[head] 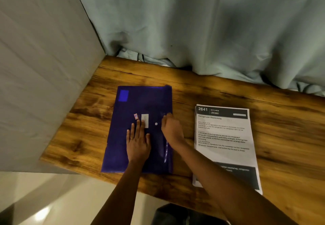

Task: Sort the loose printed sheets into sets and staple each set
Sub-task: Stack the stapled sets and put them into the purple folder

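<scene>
Left hand (138, 142) lay flat, fingers straight, pressing the blue plastic folder (140, 101) onto the table (281, 137). Right hand (171, 130) curled at the edge of the flap (168, 100), beside the snap button (156, 124) — blur hid whether it truly pinched anything. Printed sheets (226, 137) sat stacked just right of the folder. Risk: the thin, glossy, translucent folder could slide on the smooth wood-grain top or buckle under a sharp pull — and the loose matte sheets, close to the near edge, might fan off.

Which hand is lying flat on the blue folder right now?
The left hand, the one wearing a ring, lies flat on the blue folder. The right hand is curled at the folder's right edge, not flat.
</scene>
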`<state>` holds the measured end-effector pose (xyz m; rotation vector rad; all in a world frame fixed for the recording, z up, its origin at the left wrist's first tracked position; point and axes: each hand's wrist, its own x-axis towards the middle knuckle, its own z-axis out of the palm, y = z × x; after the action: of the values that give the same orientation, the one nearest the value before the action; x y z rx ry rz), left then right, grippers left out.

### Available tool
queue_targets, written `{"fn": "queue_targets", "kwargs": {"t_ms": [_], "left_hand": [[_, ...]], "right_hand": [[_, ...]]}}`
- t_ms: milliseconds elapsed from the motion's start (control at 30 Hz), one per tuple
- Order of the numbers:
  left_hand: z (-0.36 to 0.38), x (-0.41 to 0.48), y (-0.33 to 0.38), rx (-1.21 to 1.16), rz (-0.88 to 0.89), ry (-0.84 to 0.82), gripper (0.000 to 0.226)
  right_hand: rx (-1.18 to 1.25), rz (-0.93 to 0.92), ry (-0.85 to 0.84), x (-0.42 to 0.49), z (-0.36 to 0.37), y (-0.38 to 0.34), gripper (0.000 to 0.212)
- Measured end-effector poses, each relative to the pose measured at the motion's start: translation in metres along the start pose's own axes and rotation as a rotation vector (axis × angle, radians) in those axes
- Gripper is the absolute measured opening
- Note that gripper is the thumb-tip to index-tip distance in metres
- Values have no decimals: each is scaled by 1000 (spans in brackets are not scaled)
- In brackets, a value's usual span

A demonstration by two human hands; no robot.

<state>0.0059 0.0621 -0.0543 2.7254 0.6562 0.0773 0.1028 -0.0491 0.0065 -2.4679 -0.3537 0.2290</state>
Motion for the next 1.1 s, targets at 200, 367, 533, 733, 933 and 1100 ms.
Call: {"fn": "queue_targets", "kwargs": {"t_ms": [200, 367, 533, 733, 933, 1100], "left_hand": [[-2, 1, 0, -22, 4, 2, 69], [-11, 3, 5, -34, -9, -46, 82], [-17, -7, 49, -101, 140, -28, 75], [2, -31, 85, 9, 351, -246, 69], [9, -33, 88, 136, 337, -279, 77], [8, -33, 94, 185, 333, -275, 84]], "right_hand": [[-86, 28, 268, -15, -31, 41, 25], [-78, 96, 262, -22, -38, 66, 21], [-74, 112, 232, -23, -38, 72, 24], [15, 98, 175, -25, -37, 84, 24], [94, 98, 320, -39, -67, 113, 23], [-145, 505, 415, -64, -115, 167, 53]]}}
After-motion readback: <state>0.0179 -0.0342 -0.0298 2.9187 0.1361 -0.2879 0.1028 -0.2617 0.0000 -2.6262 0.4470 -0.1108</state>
